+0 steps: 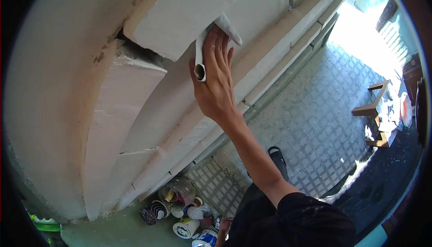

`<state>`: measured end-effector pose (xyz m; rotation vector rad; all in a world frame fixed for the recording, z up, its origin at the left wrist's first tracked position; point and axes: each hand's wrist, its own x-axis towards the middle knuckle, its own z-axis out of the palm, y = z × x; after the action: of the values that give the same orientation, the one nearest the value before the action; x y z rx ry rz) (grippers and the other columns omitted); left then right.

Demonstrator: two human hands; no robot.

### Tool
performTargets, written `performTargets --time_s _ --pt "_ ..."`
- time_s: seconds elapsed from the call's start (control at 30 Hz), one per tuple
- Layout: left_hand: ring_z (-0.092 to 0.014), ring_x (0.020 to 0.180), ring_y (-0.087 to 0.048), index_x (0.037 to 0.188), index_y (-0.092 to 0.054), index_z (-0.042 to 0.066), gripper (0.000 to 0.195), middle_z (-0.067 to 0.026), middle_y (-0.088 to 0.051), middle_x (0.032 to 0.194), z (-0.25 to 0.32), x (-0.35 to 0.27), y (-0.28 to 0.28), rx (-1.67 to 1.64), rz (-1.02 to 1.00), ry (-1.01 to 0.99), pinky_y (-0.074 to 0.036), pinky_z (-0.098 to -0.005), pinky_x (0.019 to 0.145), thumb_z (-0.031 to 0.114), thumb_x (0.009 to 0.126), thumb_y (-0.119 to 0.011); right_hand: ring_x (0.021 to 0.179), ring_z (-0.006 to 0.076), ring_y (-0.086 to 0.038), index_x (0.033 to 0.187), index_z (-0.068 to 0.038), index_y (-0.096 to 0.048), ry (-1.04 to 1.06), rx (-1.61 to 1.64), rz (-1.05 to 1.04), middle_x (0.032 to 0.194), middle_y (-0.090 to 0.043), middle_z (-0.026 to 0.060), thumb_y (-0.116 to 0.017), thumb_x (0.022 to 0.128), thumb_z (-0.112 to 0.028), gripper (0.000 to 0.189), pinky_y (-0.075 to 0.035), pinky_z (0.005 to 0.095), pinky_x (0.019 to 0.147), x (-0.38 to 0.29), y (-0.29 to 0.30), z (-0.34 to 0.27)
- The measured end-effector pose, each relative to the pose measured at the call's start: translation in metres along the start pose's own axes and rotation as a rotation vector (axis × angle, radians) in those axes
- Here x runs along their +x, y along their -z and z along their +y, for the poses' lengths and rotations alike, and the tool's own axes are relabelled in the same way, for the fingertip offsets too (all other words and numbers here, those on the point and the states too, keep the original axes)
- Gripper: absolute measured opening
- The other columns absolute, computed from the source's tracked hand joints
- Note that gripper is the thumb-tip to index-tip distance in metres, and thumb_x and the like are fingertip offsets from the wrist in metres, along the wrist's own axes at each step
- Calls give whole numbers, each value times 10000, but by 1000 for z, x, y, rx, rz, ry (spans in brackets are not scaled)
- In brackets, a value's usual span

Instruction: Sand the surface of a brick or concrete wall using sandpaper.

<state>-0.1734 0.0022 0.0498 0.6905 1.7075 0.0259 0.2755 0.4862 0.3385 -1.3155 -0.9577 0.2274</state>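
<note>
My right hand [216, 74] is raised against a pale plastered wall moulding [168, 17], fingers extended and its back towards me. It grips a white curled or tubular piece [199, 52], with the thumb on one side and the fingers on the other. The piece's open round end shows beside the thumb; a rounded white part sticks out past the fingertips. Its material is unclear. Below the hand, stepped ledges run diagonally along the wall. To the left, a dark gap [140, 51] breaks the moulding. My left hand [225, 225] is low by the containers, partly hidden; its hold is unclear.
Several buckets and tubs [186, 228] and a clear container [180, 188] stand at the wall's foot. A brown woven-pattern stool or chair [368, 110] with things on it is at right. Patterned paving [314, 118] lies below, with my sandalled foot [277, 155] on it.
</note>
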Motion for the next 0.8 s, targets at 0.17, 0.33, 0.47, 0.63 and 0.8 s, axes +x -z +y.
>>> performTargets --time_s 0.17,0.33,0.47,0.63,0.8 --pt "-215 732 -655 1160 -593 -25 352 -147 -679 925 30 -2 -1 42 48 183 -525 -312 650 15 865 -406 1507 355 -48 1558 -47 -144 0 -25 67 1621 -144 189 -511 963 -109 702 -51 579 1167 45 27 14" --pt "-215 724 -665 1166 -594 -18 351 -136 -686 913 23 -3 -3 -190 145 131 -538 -331 652 20 876 -400 1483 450 -71 1516 78 -138 5 16 151 1581 -135 307 -466 840 -37 760 -36 621 1157 33 5 10" --pt "-220 732 -667 1171 -592 -15 340 -140 -686 927 -11 0 8 29 -2 90 -538 -327 648 42 890 -410 1506 353 -50 1560 -46 -118 -6 -100 6 1612 -136 224 -516 904 -101 768 -26 572 1177 15 7 0" --pt "-204 765 -654 1201 -586 -39 372 -153 -693 950 -3 7 -2 -207 36 72 -525 -319 656 19 872 -421 1490 417 -89 1514 60 -155 46 -137 59 1593 -195 238 -497 841 -64 764 -56 629 1157 72 52 35" --pt "-200 795 -665 1214 -582 -54 374 -161 -699 990 4 2 0 60 41 38 -531 -306 696 38 886 -427 1504 357 -29 1550 -24 -131 -47 -109 -3 1623 -104 204 -483 845 18 789 -38 568 1183 23 25 7"
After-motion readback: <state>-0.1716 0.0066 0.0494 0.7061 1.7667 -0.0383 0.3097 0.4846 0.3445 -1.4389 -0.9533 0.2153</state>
